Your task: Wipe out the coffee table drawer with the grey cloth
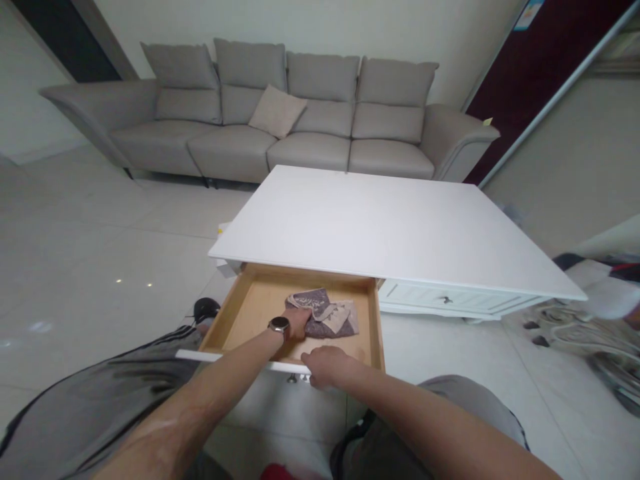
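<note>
A wooden drawer (250, 307) stands pulled out from under a white low table (390, 227). Inside it lies a folded purple and beige cloth (327, 313). My left hand (299, 322), with a watch on the wrist, reaches into the drawer and rests on the cloth's left edge. My right hand (325, 367) grips the drawer's white front panel (200, 356) near its middle, fingers curled over the edge.
A grey sofa (280, 127) with a loose cushion (277, 110) stands behind the table. A second, closed drawer (445, 299) is to the right. A patterned rug (575, 333) lies at the right. My knees are at the bottom, and a black object (206, 309) sits on the floor left of the drawer.
</note>
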The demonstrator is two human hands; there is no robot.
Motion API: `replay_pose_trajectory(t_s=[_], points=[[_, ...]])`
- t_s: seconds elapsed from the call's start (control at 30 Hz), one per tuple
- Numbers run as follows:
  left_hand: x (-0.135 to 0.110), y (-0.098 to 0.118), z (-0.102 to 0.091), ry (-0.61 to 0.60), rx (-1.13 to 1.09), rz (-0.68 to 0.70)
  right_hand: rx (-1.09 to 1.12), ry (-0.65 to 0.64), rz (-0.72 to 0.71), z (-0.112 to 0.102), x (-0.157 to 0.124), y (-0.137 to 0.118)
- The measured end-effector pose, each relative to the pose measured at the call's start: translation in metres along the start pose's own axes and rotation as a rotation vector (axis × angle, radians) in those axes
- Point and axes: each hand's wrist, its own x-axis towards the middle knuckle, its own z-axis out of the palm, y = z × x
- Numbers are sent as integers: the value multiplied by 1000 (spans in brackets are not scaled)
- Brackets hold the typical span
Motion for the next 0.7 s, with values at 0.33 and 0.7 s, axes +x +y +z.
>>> replay_pose_trajectory(t_s=[0.33,0.7], points=[[40,33,-11,-64,33,-61,44,-22,7,-7,0,-6],[49,20,10,18,-72,-71,80,-29,15,-5,2,-5]])
